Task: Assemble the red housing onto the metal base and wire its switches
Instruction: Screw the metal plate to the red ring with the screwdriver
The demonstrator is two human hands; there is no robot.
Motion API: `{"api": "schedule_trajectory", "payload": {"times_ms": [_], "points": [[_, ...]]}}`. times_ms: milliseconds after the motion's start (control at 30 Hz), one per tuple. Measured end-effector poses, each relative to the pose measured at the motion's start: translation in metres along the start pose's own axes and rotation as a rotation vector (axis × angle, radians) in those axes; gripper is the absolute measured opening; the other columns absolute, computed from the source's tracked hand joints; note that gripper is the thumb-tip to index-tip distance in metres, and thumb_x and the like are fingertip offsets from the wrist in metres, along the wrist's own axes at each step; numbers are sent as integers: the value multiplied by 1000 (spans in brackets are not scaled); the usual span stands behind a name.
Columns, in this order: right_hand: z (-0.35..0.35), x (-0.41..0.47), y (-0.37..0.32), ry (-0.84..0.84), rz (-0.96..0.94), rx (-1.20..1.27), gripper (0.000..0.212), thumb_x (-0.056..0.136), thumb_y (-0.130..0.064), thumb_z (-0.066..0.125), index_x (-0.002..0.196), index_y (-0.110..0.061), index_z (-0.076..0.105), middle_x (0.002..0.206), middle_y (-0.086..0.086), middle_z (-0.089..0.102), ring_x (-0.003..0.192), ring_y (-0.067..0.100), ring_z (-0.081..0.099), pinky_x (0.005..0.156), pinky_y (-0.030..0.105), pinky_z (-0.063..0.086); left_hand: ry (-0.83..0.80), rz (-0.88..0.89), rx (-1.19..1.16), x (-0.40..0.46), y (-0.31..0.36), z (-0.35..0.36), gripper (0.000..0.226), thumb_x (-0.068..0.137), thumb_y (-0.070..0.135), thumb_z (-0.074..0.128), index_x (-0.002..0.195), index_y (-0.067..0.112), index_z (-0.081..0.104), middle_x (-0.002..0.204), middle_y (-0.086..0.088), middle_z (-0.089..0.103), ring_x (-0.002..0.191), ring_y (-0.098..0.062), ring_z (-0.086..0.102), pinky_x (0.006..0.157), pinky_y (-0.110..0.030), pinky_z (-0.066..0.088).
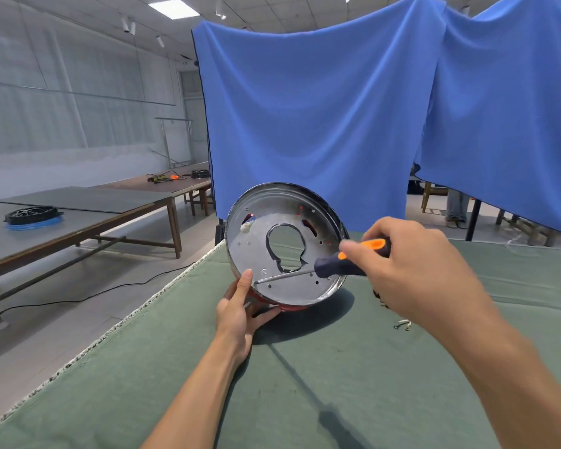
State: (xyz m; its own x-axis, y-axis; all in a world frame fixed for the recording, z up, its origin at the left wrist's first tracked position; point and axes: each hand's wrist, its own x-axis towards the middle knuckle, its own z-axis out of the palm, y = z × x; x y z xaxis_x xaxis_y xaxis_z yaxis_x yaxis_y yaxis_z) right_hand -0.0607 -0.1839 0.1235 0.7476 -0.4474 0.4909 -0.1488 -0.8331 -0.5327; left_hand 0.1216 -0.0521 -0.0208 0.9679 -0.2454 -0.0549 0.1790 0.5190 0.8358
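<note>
A round metal base (284, 283) with a keyhole-shaped cutout stands tilted on edge, its flat face toward me. The red housing (292, 307) shows only as a thin rim under it and through small slots. My left hand (242, 311) grips the lower left edge of the assembly, thumb on the metal face. My right hand (412, 267) holds a screwdriver (344, 265) with a dark blue and orange handle. Its shaft points left and its tip rests on the base beside my left thumb. Switches and wires are hidden.
The assembly rests on a green cloth table (305, 384). Small screws (402, 325) lie to the right, under my right wrist. A blue curtain (321, 108) hangs behind. Other tables (78, 215) with a black ring part and tools stand at the left.
</note>
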Motion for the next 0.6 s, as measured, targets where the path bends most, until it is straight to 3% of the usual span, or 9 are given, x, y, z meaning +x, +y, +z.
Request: {"api": "schedule_trajectory", "payload": {"times_ms": [67,133,200,300,433,533,600], "points": [[0,0,0,37,50,-95,38,84,-57,46,77,-21,57,72,5,64,77,28,57,60,33,42,-3,1,13,0,0,0,44,89,33,62,121,3,61,113,-21,68,102,-38,65,75,-49,58],[-1,0,3,-71,85,16,30,81,-56,53,84,-26,52,73,-2,65,73,24,61,60,32,45,8,-5,-8,1,0,-1,42,89,31,62,121,2,60,112,-21,68,97,-36,66,75,-50,58],[-2,-2,3,-167,84,181,22,80,-43,63,91,-32,47,71,-10,63,62,17,63,55,29,45,7,-6,-10,3,1,-1,42,90,30,62,121,2,60,112,-21,68,94,-35,67,76,-50,58],[-1,-3,2,-51,28,147,17,81,-41,64,79,-28,54,64,-5,60,60,19,59,52,27,42,-8,8,13,2,-1,-1,40,89,30,63,119,4,61,111,-21,68,95,-35,67,77,-51,58],[1,-4,-2,64,53,-28,38,82,-60,47,77,-23,53,73,1,66,75,27,60,64,35,48,-13,18,16,0,-1,0,39,87,30,64,117,5,62,110,-20,69,99,-36,67,75,-49,58],[0,-4,-1,-107,52,154,27,77,-49,59,93,-31,45,81,-6,63,74,25,63,63,35,51,9,1,-10,1,0,-1,41,90,29,62,120,1,61,112,-22,68,98,-37,66,75,-51,58],[2,-4,0,-92,8,180,20,78,-40,62,91,-34,49,77,-8,61,69,21,60,57,30,47,10,4,4,2,-1,-1,42,89,30,63,120,1,61,112,-22,68,98,-38,66,77,-51,58]]}}
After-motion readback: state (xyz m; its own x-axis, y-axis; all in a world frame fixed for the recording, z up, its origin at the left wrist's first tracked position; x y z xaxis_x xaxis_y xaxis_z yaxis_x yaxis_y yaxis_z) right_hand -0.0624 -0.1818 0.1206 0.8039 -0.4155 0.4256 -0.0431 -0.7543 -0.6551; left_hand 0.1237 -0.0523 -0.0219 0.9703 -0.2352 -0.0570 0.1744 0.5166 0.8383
